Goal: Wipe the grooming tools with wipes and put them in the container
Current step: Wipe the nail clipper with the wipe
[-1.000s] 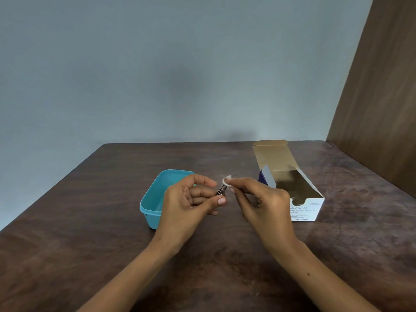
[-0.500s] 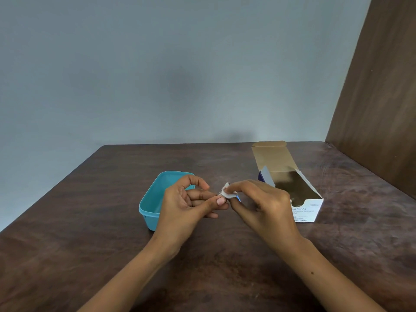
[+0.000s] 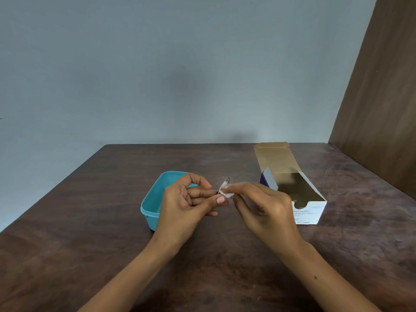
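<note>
Two bare hands meet above the middle of a dark wooden bench (image 3: 225, 266). The left hand (image 3: 186, 206) pinches the lower end of a small metal grooming tool (image 3: 225, 183) between its thumb and fingers, so that the tool's slim silvery tip points up and slightly to the right; what kind of tool it is cannot be told, since most of it is hidden. The right hand (image 3: 265, 206) pinches a small white wipe (image 3: 227, 192) between thumb and forefinger and presses it against the tool's shaft, just above the left thumb, while its other fingers curl loosely below. Behind and partly under the left hand sits an open teal container (image 3: 153, 199), resting on the bench; its inside is mostly hidden by the hand. To the right of the hands, near but apart from them, lies an open white cardboard box (image 3: 310, 215) marked as alcohol swabs, with its brown flap folded back toward the grey wall (image 3: 180, 75). A brown wooden panel (image 3: 382, 109) rises at the bench's far right edge.
</note>
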`<state>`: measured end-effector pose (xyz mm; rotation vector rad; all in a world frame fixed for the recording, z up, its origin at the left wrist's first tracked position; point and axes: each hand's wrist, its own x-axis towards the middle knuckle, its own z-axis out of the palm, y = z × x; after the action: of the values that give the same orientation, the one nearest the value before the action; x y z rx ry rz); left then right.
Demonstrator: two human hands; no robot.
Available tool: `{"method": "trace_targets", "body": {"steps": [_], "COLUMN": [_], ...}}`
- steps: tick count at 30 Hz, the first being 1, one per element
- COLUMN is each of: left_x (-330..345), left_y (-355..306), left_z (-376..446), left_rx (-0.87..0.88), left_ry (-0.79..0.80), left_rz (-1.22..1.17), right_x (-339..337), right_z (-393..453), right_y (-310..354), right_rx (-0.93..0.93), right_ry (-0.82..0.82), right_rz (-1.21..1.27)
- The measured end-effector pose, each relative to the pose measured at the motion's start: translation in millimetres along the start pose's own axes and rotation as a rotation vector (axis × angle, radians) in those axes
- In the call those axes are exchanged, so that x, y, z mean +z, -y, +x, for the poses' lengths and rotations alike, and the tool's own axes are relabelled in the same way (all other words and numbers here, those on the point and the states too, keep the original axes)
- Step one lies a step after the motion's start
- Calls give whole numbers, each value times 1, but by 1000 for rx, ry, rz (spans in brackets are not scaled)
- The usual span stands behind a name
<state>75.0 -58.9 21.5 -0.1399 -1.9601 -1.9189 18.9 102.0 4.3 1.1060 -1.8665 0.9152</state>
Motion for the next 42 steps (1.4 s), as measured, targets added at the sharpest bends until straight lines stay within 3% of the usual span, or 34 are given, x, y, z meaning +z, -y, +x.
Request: {"method": "trace_targets", "body": {"steps": [3,8,12,18,24,28,34,38,42], "left_x": [1,-1,1,-3,-11,-12,-11,-10,-7], "left_y": [-1,-2,-1,-4,-10,-9,-12,-10,-6], "left_z": [0,1,0,0,6,5,6,5,6], "left_rx": [3,25,18,-22,-156,-208,-173,-116,-75], "left_ry": [5,10,31,48,214,294,269,233,161], "left_rz": [-10,-17,-7,-18,73,122,82,116,115], "right_x": [0,1,1,0,-7,-12,-8,-3,-3], "right_z": [0,-2,-1,-1,2,6,3,4,8], "right_y": [-3,4,-2,-6,-14,-15,-15,-9,-5], "right_rx": [89,-32,23,-41,-40,97,226,491,609], "right_ry": [-45,-33,-42,109,247,333,212,105,62], "right_rz": [-70,27,2,78,106,201,318,549,648]}}
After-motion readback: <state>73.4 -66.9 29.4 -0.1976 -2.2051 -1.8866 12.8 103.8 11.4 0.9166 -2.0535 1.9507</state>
